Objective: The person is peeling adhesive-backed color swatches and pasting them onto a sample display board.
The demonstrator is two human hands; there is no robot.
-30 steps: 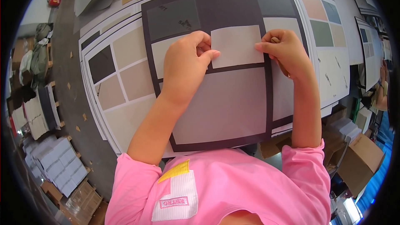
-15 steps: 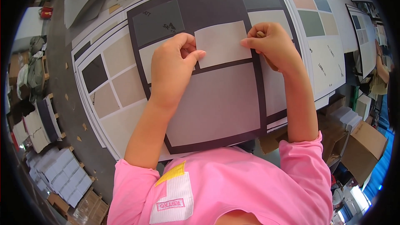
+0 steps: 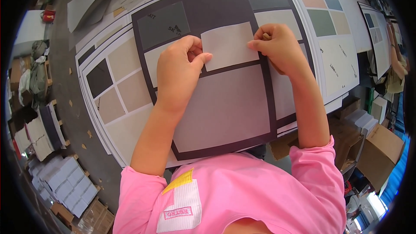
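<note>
A small pale grey-beige sample card (image 3: pixel 229 47) lies against a dark board (image 3: pixel 216 8), above a large grey sheet (image 3: pixel 225 108). My left hand (image 3: pixel 180 65) pinches the card's left edge between thumb and curled fingers. At its right edge, my right hand (image 3: pixel 279 45) has its thumb on the card and its fingers folded in. Something small and tan shows among those fingers, too little of it to name. A dark grey sample (image 3: pixel 164 26) is on the board beyond my left hand. A cream sample (image 3: pixel 151 63) is partly hidden behind that hand.
Boards with coloured swatches lie left (image 3: pixel 126 67) and right (image 3: pixel 323 21). Bent grey sheets (image 3: pixel 91 2) rest at the far left. White stacks (image 3: pixel 71 180) sit on the floor, lower left. An open cardboard box (image 3: pixel 381 154) stands right. A person's arm (image 3: pixel 396 58) shows at the far right.
Both hands stay at the card's edges. The right hand and the card have shifted very slightly left; the whole view has moved a little too.
</note>
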